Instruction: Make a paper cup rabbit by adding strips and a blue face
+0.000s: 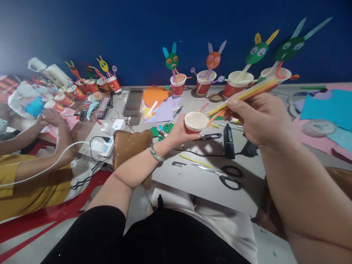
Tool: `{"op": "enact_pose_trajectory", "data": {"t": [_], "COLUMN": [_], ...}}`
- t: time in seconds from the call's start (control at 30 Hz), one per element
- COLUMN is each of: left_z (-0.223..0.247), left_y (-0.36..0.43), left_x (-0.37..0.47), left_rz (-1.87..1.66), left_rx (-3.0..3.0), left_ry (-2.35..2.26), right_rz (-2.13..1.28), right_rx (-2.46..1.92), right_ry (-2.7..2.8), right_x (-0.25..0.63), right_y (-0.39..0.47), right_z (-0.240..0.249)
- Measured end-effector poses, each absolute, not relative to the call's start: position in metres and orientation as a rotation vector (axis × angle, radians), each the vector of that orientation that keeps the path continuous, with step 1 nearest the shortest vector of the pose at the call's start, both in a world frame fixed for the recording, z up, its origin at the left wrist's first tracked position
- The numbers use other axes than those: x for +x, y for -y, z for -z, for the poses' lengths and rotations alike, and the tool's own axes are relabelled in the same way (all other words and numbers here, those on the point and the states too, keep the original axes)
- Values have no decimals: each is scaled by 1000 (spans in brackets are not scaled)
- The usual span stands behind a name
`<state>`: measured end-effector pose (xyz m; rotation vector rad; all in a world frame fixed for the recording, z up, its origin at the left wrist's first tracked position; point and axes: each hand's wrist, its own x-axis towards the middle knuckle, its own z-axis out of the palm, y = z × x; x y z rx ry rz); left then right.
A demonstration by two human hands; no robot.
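Co-worker point(35, 187) partly beyond left edge

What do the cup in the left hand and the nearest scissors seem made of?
Cup: probably paper, smooth, judging by its thin, pale rim.
Scissors: shiny metal blades, given their silvery glint; black handles, perhaps plastic, lacking that glint.

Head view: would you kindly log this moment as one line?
left hand: holds paper cup | right hand: holds strips | scissors: on table

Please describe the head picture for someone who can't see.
A person's left hand holds a paper cup; the right hand holds yellow and orange strips. Behind, cup puppets with long ears line a blue wall; scissors lie nearer.
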<state>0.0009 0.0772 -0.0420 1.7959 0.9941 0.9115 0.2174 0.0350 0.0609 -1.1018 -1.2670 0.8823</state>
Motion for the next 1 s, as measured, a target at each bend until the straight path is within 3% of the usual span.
{"op": "enact_pose_trajectory", "data": {"t": [0.2, 0.47, 0.67, 1.0], "left_z": [43, 14, 1, -8], "left_y": [-81, -68, -56, -52], "left_x": [-8, -8, -1, -4], "left_rz": [-992, -1524, -1300, -1041], "left_rx": [1658, 2032, 1866, 1482], "left_ry": [-1022, -919, -660, -704], "right_rz": [-1042, -1113, -1233, -1324], "right_rx": [-1262, -1340, -1227, -1081], "right_ry": [1468, 1745, 1757, 1579], "right_x": [219, 210, 203, 202], "right_y": [-35, -29, -26, -27], "right_z": [-62, -70, -68, -55]}}
